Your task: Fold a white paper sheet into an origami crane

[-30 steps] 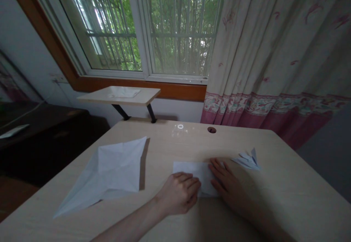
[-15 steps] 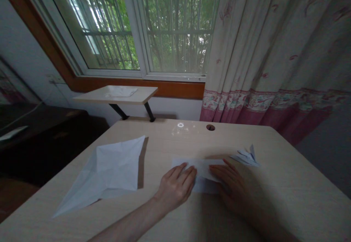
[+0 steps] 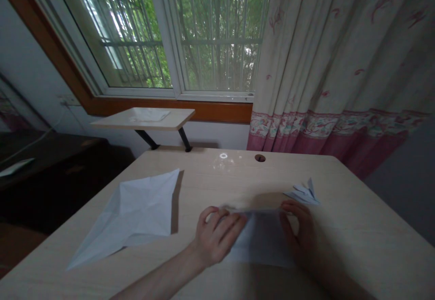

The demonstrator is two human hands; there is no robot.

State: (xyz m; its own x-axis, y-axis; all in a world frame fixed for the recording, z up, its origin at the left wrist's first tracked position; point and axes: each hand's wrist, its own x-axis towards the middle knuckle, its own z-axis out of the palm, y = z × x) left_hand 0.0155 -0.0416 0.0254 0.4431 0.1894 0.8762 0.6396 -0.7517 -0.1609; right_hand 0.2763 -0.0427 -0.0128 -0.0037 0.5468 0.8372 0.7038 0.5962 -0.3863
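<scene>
– Start me at the left. What have you got?

– From my station, a creased paper (image 3: 146, 205) lies along the table's (image 3: 204, 182) left edge. One point aims at the near left corner, another at the far edge, and its right side throws a narrow shadow. Behind it, at the far left corner, a raised shelf (image 3: 166, 123) stands on dark supports, with something white on top that I can't make out.

– And the left hand?

– My left hand (image 3: 217, 234) lies over the left part of a white sheet (image 3: 263, 239), fingers bent and close together. The thumb is hidden, so I can't tell whether I'm pinching or only pressing.

– Where's that sheet, exactly?

– On the table, a little right of the middle and well short of the far edge. It spans the space between my two hands. Past it, by the far edge, is a round hole (image 3: 260, 158).

– Right hand?

– My right hand (image 3: 301, 227) is curled at the sheet's far right corner, a gap showing between forefinger and thumb. It's too dark to tell if the tips pinch. Just beyond, toward the table's right edge, sits a small folded paper (image 3: 303, 194) with one tip upright.
</scene>
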